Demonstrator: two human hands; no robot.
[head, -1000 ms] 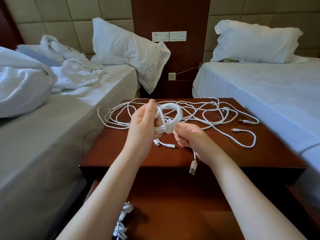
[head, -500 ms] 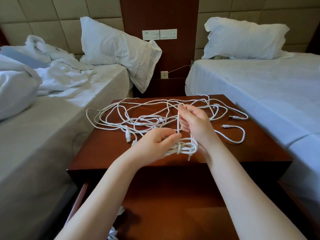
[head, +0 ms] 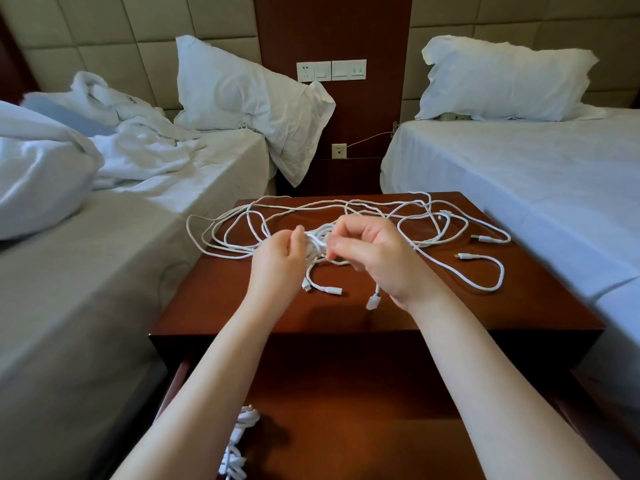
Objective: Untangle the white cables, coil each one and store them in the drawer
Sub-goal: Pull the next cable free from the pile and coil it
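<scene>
1. Head view, looking forward and down: a dark wooden table stands between two beds, with a person's bare forearms reaching in from 6 o'clock.
2. The left hand is raised just above the table's middle. Its fingers are curled round a small white coil of cable.
3. The right hand meets it from the 3 o'clock side, its thumb and forefinger pinched together on the same coil. The fingertips are blurred.
4. A white plug hangs from the coil below the right hand. Two short cable ends lie on the table at the left hand's 5 o'clock.
5. The remaining white cables lie in a loose tangle over the far half of the table, from 9 o'clock round to 3 o'clock. One loop overhangs the 9 o'clock edge.
6. The drawer is pulled open under the table at 6 o'clock. Bundled cables lie in it by its left side, partly hidden by the left forearm.
7. The left bed at 9 o'clock holds a crumpled white duvet and a leaning pillow.
8. The right bed at 3 o'clock is smooth, with a flat pillow.
9. White wall sockets sit on the wood panel at 12 o'clock.
</scene>
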